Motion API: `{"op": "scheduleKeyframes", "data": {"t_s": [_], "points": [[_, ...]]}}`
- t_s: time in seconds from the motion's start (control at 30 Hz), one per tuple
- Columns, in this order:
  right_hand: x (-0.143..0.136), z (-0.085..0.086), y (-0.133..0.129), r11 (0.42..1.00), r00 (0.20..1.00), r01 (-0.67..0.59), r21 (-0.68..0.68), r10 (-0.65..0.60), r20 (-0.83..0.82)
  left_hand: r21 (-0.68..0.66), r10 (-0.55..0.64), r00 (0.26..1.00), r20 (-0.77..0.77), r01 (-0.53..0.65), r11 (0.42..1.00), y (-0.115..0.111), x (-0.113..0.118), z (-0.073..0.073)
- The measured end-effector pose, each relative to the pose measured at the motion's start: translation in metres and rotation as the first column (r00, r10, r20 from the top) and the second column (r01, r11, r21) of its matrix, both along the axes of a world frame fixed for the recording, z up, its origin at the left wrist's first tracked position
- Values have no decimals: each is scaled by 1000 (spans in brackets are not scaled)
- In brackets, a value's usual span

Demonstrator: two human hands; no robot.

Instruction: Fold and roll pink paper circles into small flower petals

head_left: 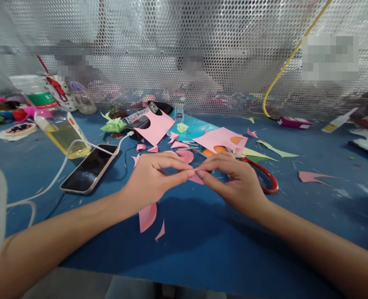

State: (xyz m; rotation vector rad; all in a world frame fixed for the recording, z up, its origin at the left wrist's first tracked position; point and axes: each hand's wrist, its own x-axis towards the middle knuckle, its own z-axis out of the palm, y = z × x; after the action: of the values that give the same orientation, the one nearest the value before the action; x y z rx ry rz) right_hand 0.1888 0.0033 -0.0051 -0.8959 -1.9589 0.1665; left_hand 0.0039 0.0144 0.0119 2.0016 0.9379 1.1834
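Between the fingertips of both hands is a small piece of pink paper point(197, 178), mostly covered by the fingers. My left hand point(159, 174) pinches it from the left with thumb and forefinger. From the right, my right hand point(230, 178) pinches the same piece, and the fingertips of the two hands nearly meet. Scissors with red handles point(269, 182) lie partly behind my right hand. Pink paper offcuts point(147, 218) rest on the table below my left forearm. Beyond the hands are pink sheets point(157, 126) with curved cutouts.
A phone point(90, 169) with a white cable point(55, 185) lies left on the blue table point(196, 249). Behind it stands a bottle of yellow liquid point(65, 137). Crumpled green paper point(114, 124), a glue bottle point(339, 120) and a perforated metal panel point(227, 50) are farther back.
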Motion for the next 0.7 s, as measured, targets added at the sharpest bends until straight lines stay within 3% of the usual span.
{"op": "scheduleKeyframes", "data": {"t_s": [0.3, 0.7], "points": [[-1, 1, 0, 1000, 1000, 3, 1, -3, -2, -39, 11, 1000, 4, -10, 999, -1, 1, -1], [-2, 1, -1, 997, 1000, 27, -71, -27, 9, -113, -26, 986, -163, 8, 994, -3, 0, -2]]}}
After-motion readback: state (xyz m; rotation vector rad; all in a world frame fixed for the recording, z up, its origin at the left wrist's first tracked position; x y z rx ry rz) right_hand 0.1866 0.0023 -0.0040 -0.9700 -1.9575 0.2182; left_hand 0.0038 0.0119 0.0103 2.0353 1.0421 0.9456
